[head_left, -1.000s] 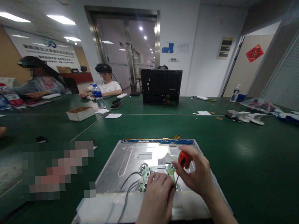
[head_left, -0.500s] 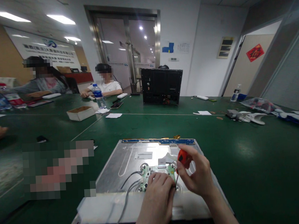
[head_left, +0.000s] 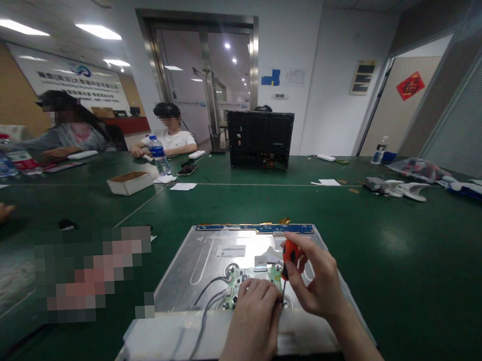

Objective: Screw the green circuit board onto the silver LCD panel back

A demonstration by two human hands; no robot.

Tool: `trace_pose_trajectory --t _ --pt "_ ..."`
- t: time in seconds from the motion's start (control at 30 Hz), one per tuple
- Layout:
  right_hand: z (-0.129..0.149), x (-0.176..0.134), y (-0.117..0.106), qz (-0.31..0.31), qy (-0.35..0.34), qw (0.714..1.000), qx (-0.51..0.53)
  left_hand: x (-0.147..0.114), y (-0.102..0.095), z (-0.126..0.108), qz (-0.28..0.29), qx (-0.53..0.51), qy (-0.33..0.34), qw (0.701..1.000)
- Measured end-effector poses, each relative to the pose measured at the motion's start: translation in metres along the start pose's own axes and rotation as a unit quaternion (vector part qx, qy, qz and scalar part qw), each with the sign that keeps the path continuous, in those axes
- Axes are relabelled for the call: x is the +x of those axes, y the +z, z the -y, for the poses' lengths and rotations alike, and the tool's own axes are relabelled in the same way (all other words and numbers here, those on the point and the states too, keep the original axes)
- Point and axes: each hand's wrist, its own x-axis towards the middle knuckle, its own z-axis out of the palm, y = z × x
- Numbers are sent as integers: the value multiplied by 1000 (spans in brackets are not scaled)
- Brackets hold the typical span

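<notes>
An orange-and-black screwdriver [head_left: 290, 253] stands nearly upright in my right hand [head_left: 317, 279], its handle between thumb and fingers. Its thin shaft points down at the lower right corner of a green circuit board [head_left: 239, 285]. My left hand [head_left: 256, 311] lies over the board with fingers bent and close together, the fingertips beside the screwdriver's tip. Whatever those fingertips pinch is hidden. Beneath the board is a silvery metal display panel [head_left: 181, 278], with a blue circuit strip [head_left: 251, 229] along its far edge. Grey cables [head_left: 208, 317] run from the board's left side towards me.
A black monitor casing [head_left: 262, 140] stands upright across the green table [head_left: 411, 268]. A white open box [head_left: 130, 183] and a water bottle [head_left: 159, 155] are at the back left. White plastic parts [head_left: 403, 188] lie at right. Two people sit at the far left side.
In my right hand the screwdriver's handle has turned and now stands more upright, with more of it showing. My left hand and the panel have stayed in place.
</notes>
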Motion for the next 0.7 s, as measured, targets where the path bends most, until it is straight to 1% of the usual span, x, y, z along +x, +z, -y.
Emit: trace_pose_trajectory --t 0.27,0.37,0.53,0.7 --pt "-2 0 3 -28 -4 999 -31 0 1 1 2 -2 -1 1000" --pt "-3 0 4 -23 -8 999 -41 0 2 1 1 -4 -1 1000" --pt "-1 0 2 -11 -2 1000 -16 0 2 1 2 -9 -3 1000" --pt "1 1 1 -18 4 1000 -23 -1 4 3 -5 -24 -7 1000"
